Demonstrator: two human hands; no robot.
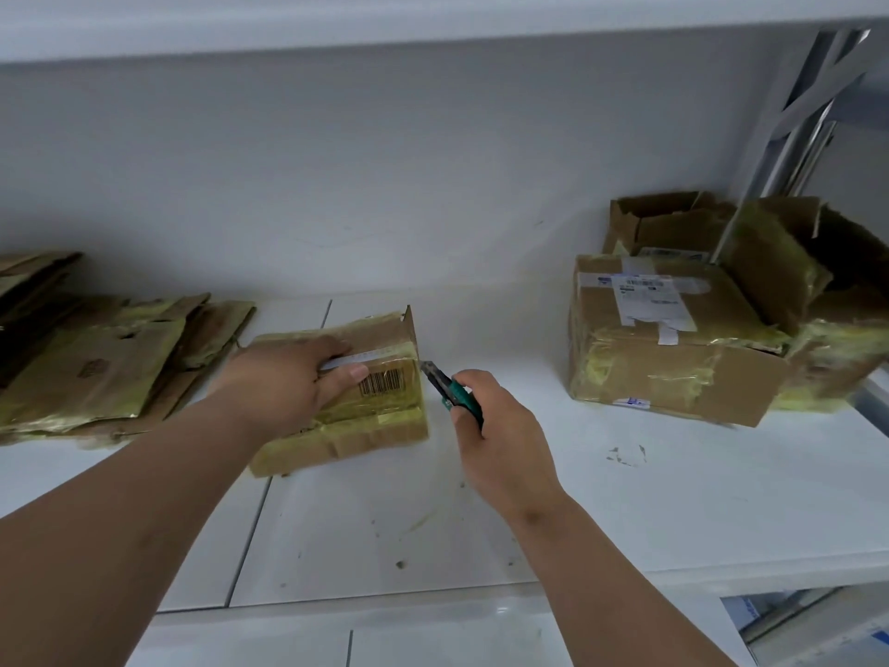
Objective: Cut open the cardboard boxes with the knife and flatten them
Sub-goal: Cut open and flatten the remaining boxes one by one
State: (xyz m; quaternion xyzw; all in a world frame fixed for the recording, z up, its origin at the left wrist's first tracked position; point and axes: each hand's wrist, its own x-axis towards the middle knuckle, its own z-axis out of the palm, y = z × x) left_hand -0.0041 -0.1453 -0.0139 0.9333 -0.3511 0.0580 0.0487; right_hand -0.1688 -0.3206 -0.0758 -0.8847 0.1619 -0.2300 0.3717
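Observation:
A small taped cardboard box (380,416) with a barcode label lies in the middle of the white shelf (625,512). My left hand (288,382) lies on top of it, fingers and thumb bent over its upper edge. My right hand (500,435) grips a green utility knife (452,392). The knife's tip touches the box's upper right corner, where one flap sticks up.
A pile of flattened boxes (96,363) lies at the left. At the right stand a closed taped box (673,349) and opened boxes (793,262) behind it, beside a metal shelf post (793,137). A white wall backs the shelf.

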